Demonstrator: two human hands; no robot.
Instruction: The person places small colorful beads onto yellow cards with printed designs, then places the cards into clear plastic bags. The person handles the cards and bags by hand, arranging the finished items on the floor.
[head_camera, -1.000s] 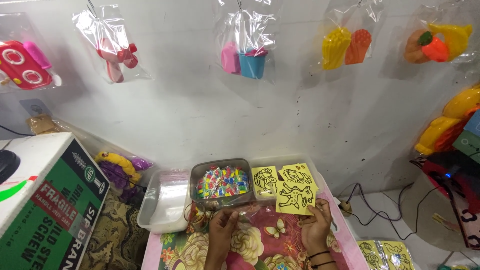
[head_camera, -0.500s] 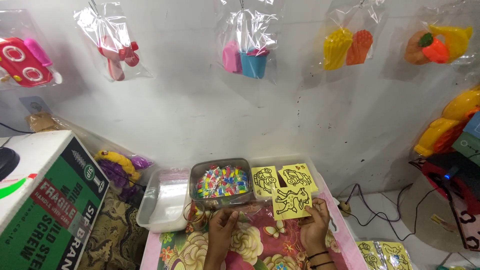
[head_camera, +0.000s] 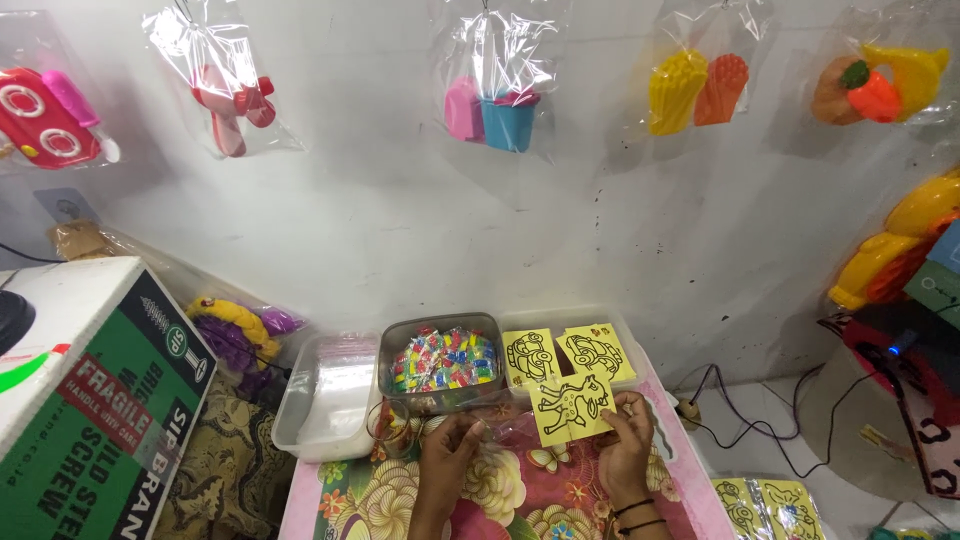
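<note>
1. Two hands work low at the desk (head_camera: 350, 480), which carries a pink floral cover. Left hand (head_camera: 445, 458): fingers curled in a loose grip, seemingly pinching something small and clear; what it is, I cannot tell.
2. Right hand (head_camera: 625, 450): fingers closed on the lower edge of a yellow picture card (head_camera: 572, 405), held up just above the desk, tilted, printed face to the camera.
3. Step in hand, as judged: one card is lifted off for handling, with both hands meeting at it. The next move calls for a steady pinch on the thin sheet, so it neither bends nor slips.
4. Surface, left to right: a green-and-white carton (head_camera: 95, 400) beside the desk; an empty clear tray (head_camera: 325, 395); a clear tub of coloured bits (head_camera: 440, 362); two more yellow cards (head_camera: 565, 352) in a tray just behind the held one.
5. Room: a white wall hung with bagged plastic toys (head_camera: 500, 90); cables (head_camera: 740, 400) trail on the floor at right.
</note>
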